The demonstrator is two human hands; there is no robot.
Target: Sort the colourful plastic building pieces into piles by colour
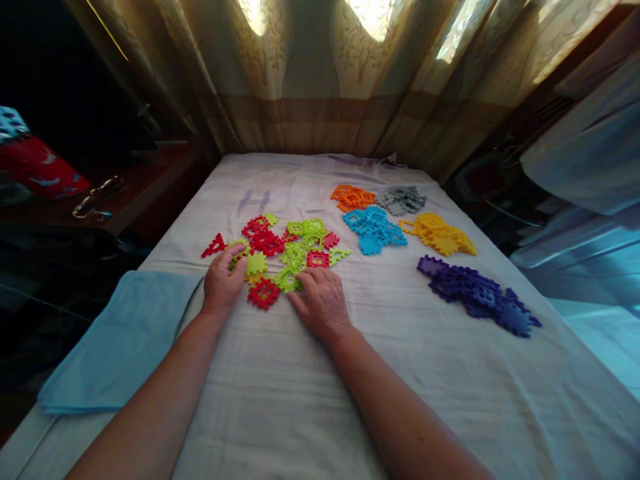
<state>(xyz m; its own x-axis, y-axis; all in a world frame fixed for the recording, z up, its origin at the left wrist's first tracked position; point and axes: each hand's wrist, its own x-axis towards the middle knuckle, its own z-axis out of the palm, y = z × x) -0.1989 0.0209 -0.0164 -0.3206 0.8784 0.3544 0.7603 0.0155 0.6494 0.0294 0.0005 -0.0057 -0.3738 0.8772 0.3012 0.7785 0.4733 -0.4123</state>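
A mixed pile of flat interlocking plastic tiles with toothed edges lies in front of me. Its red tiles (269, 243) and lime green tiles (294, 255) overlap one another. At the pile's left side, my left hand (225, 281) has its fingers and thumb closed around a lime green tile (239, 244), partly hidden by the fingers. My right hand (324, 301) is at the near edge, thumb and fingertips closed on another lime green tile (287, 280). Between the hands are a red square tile (264, 293) and a bit of yellow tile (254, 278).
Single-colour piles lie to the right: orange (353, 197), grey (401, 200), blue (374, 230), yellow (440, 235) and purple (480, 297). A folded light blue cloth (120, 340) rests at the left edge of the sheet-covered surface (280, 400). Curtains (310, 87) hang behind.
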